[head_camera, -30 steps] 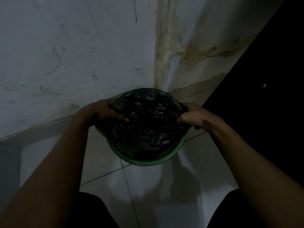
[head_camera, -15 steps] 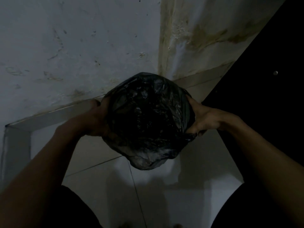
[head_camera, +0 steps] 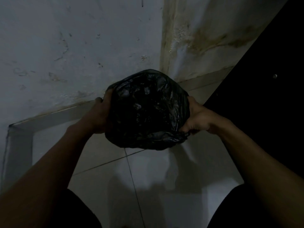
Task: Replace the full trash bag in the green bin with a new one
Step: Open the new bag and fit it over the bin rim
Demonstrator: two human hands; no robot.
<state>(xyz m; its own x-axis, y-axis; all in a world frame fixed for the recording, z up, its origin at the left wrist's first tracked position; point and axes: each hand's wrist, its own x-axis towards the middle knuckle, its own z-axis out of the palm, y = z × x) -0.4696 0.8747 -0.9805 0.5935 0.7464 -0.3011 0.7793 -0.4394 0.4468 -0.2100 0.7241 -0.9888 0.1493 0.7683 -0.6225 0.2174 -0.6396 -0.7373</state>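
A full black trash bag [head_camera: 148, 109] hangs in the air in front of me, above the tiled floor near the room's corner. My left hand [head_camera: 100, 114] grips its left side and my right hand [head_camera: 197, 117] pinches the plastic on its right side. The bag bulges and its crinkled plastic shines faintly. The green bin is hidden from view; I cannot tell whether it sits behind the bag.
Stained white walls meet in a corner [head_camera: 164, 46] straight ahead, with a baseboard [head_camera: 49, 117] along the floor. A dark door or panel [head_camera: 271, 79] fills the right side. Pale floor tiles [head_camera: 148, 178] lie below, and my dark-clothed knees show at the bottom corners.
The bag was seated in the green bin a second ago; both hands have lifted it up and out, and the bin has dropped out of sight behind it.
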